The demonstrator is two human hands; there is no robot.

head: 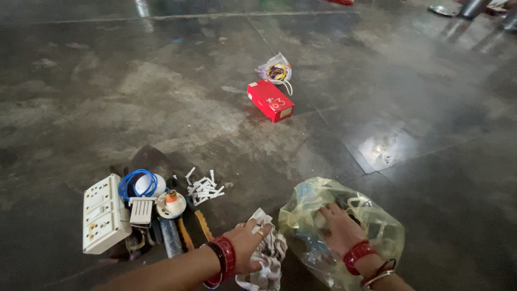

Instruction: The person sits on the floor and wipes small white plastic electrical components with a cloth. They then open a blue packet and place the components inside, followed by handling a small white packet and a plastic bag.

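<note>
Red box [270, 100] (small tied bag [275, 70] beside), switchboard [104, 214].

the place looked like the floor of a home or a small repair corner, not a proper workshop. there was no bench: all things lay directly on a dark polished stone floor [161, 81], worn and dusty, with tile joints and reflected light. electrical parts were spread in a heap: a white switchboard [104, 214], a lamp holder [171, 203], a blue wire coil [135, 182], small white clips [203, 187]. a red box [270, 100] and a small bag [275, 69] lay farther away. metal vessels [474, 7] stood at the far edge, which suggested a household, but it could not be told for certain.
</note>
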